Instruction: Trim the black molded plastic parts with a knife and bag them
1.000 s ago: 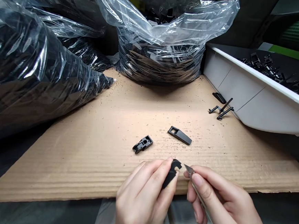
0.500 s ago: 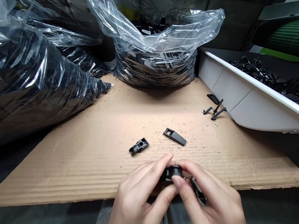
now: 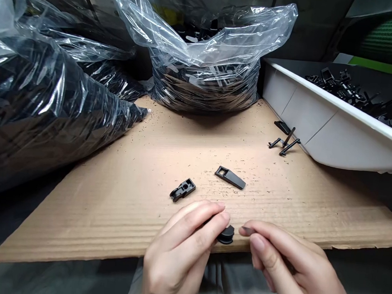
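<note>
Two pinches, lower centre: our left hand (image 3: 184, 250) clamps a black part (image 3: 226, 235), rounded end exposed, likely for access; our right hand (image 3: 280, 260) grips a small blade (image 3: 248, 231), just apart.

Bright cardboard (image 3: 111, 194), dim surroundings, glare on plastic bags (image 3: 51, 90), wide-angle edge stretching

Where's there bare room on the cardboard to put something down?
A big patch of cardboard lies between the leaning bag and the stubby black part. Another lies right of the tapered black piece, in front of the white tray. It's crowded at the tray's wall by the pronged part, and around the left hand and right hand.
</note>
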Tool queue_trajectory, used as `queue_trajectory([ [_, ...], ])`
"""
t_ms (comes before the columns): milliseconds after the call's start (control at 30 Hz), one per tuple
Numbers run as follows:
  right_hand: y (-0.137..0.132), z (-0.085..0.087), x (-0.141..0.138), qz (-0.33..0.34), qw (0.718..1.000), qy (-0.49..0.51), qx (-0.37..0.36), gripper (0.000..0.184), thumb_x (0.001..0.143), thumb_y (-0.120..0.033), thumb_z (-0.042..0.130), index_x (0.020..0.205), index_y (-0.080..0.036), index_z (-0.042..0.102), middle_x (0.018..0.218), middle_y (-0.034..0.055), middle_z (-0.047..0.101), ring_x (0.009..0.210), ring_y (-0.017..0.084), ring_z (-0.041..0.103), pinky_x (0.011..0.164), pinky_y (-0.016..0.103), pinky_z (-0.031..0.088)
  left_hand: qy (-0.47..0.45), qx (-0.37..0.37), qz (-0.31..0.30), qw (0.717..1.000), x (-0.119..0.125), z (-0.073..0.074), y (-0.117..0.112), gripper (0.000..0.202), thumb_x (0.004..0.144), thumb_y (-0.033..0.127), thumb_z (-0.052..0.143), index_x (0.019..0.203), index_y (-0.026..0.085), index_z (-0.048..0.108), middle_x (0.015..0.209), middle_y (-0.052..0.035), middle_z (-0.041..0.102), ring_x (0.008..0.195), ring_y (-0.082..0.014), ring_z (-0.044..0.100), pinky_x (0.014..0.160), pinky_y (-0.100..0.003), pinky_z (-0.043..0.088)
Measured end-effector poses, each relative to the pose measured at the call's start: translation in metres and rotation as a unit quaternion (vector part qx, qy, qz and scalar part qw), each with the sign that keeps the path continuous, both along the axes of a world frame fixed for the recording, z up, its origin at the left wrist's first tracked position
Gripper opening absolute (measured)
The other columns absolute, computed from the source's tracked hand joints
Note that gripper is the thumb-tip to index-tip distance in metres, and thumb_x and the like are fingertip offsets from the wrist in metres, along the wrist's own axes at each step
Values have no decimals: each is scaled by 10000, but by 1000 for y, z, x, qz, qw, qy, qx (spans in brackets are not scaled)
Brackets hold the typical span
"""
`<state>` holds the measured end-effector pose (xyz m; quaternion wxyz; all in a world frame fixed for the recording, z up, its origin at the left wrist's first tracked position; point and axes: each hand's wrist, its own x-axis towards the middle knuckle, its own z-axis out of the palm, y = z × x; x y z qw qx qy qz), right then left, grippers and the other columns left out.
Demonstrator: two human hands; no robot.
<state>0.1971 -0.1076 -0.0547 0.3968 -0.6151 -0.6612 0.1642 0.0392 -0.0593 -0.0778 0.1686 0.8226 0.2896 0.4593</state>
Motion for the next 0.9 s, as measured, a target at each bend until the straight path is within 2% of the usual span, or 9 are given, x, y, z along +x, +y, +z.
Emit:
queue_trajectory([
  [133,0,1,0,51,997,37,-33,137,834,-168,442,785,-223,558,625,-49,590,540,63,572,520,122,441,3,-19,12,1000,1,2,-4,318,786,-22,513,1056,117,606,1132,-48,589,1060,-174,522,972,-266,384],
  [300,2,-1,-1,63,996,56,-27,139,830,-146,442,762,-231,528,603,-73,555,507,48,538,503,120,414,4,-13,0,1000,-1,2,-4,345,780,-39,507,1080,108,592,1165,-60,573,1073,-202,517,962,-308,406],
  [433,2,2,1,83,994,34,-61,149,820,-127,452,722,-212,525,603,-62,557,519,63,556,502,144,427,10,2,-1,1000,-3,-1,-4,321,784,-31,497,1064,87,601,1162,-69,575,1077,-215,516,971,-329,402],
  [667,11,15,10,133,988,12,-77,271,833,-159,412,620,-219,569,512,-52,526,467,93,552,482,171,453,24,30,-22,999,-3,-3,-3,308,790,-18,493,1066,69,598,1161,-81,580,1072,-203,528,967,-296,412],
  [800,10,19,16,214,965,39,-145,291,843,-243,433,635,-205,634,493,-37,542,438,90,544,432,146,446,20,5,-37,999,-5,-1,-1,324,781,-27,497,1073,76,592,1170,-69,577,1067,-188,536,964,-271,418],
  [900,3,19,16,214,954,88,-188,241,800,-357,512,723,-197,674,527,-24,582,458,89,566,464,131,465,12,-9,-33,999,-7,1,0,323,786,-23,490,1070,92,593,1159,-57,587,1050,-168,551,947,-241,432],
])
